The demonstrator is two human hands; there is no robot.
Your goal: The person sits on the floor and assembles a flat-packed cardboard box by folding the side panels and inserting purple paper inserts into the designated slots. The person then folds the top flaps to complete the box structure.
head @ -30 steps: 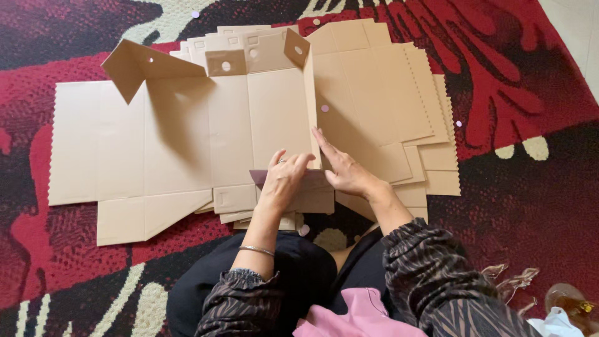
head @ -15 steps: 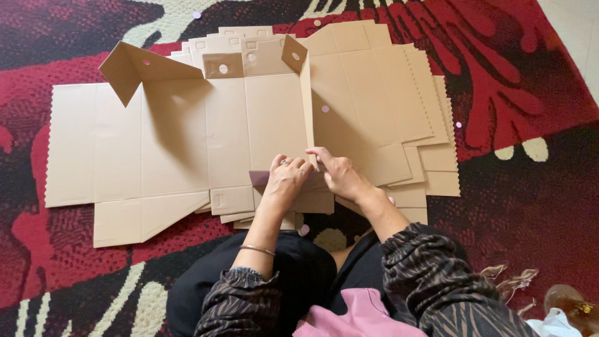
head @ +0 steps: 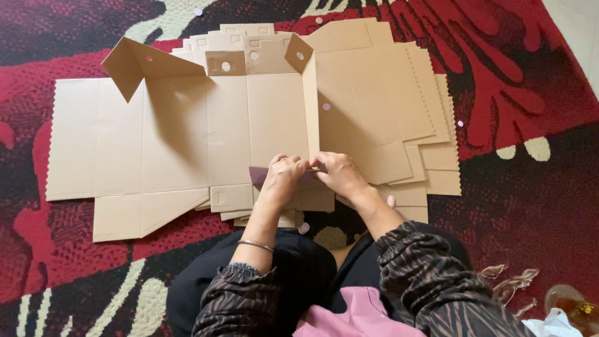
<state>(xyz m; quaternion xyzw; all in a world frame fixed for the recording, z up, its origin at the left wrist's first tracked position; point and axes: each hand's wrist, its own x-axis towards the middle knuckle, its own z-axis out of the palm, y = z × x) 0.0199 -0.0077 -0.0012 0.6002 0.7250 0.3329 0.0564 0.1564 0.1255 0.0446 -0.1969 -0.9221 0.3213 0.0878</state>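
A flat brown cardboard box blank (head: 181, 134) lies unfolded on the carpet, on top of a stack of similar blanks (head: 387, 93). Its far flaps stand up, and one panel (head: 311, 106) is folded upright down the middle. My left hand (head: 282, 181) and my right hand (head: 337, 175) meet at the near end of that upright panel, fingers pinching a small near flap (head: 259, 175) of the blank. A thin bangle sits on my left wrist.
A red, black and cream patterned carpet (head: 518, 125) lies under everything. Small round cardboard punch-outs (head: 460, 123) are scattered on it. Crumpled clear plastic (head: 508, 281) and an amber object (head: 571, 302) sit at the lower right. My knees are just below the blank.
The hands have drawn closer together on the near flap. The upright panel has been stood straighter.
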